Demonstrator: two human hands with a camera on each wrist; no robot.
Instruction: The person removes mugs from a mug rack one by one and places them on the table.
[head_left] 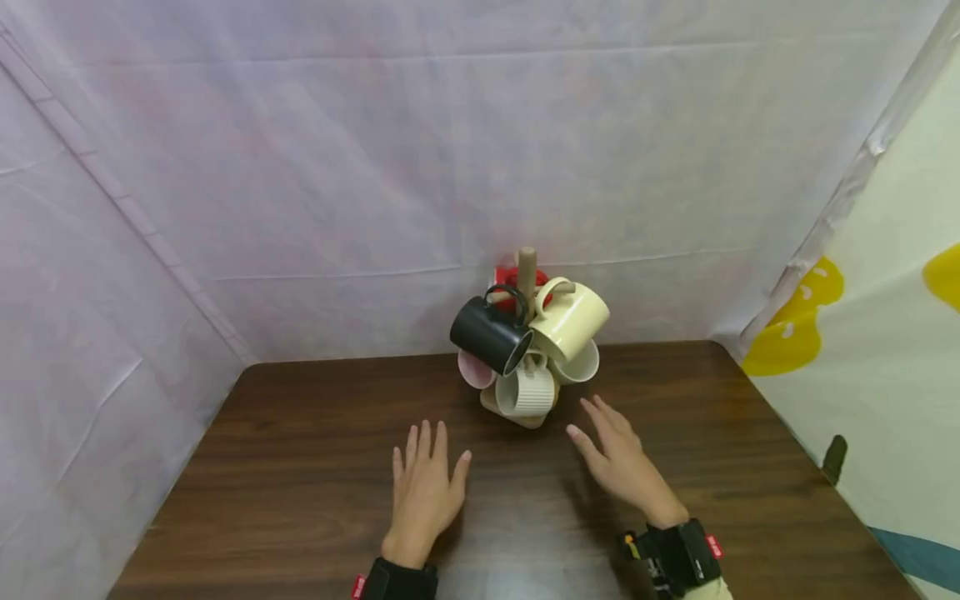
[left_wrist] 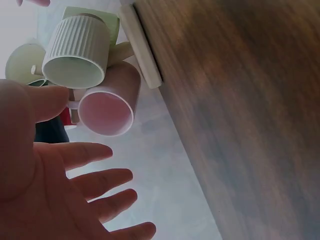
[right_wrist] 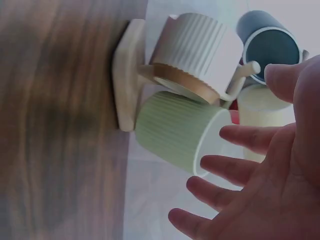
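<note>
A wooden mug tree [head_left: 527, 271] stands near the back of the table, hung with several mugs. On its upper pegs are a black mug [head_left: 486, 335], a cream mug [head_left: 572, 321] and, behind the post, a red mug [head_left: 504, 275] mostly hidden. Lower down hang a white ribbed mug [head_left: 529, 392], a pink mug [left_wrist: 106, 112] and a pale green ribbed mug [right_wrist: 172, 130]. My left hand [head_left: 426, 496], fingers spread and holding nothing, is in front of the tree and to its left. Likewise empty, my right hand [head_left: 621, 458] reaches close to the tree's right front.
The dark wooden table [head_left: 300, 467] extends to both sides of the tree. A pale cloth wall [head_left: 375, 183] rises right behind its back edge. On the right hangs a white cloth with yellow shapes [head_left: 787, 342].
</note>
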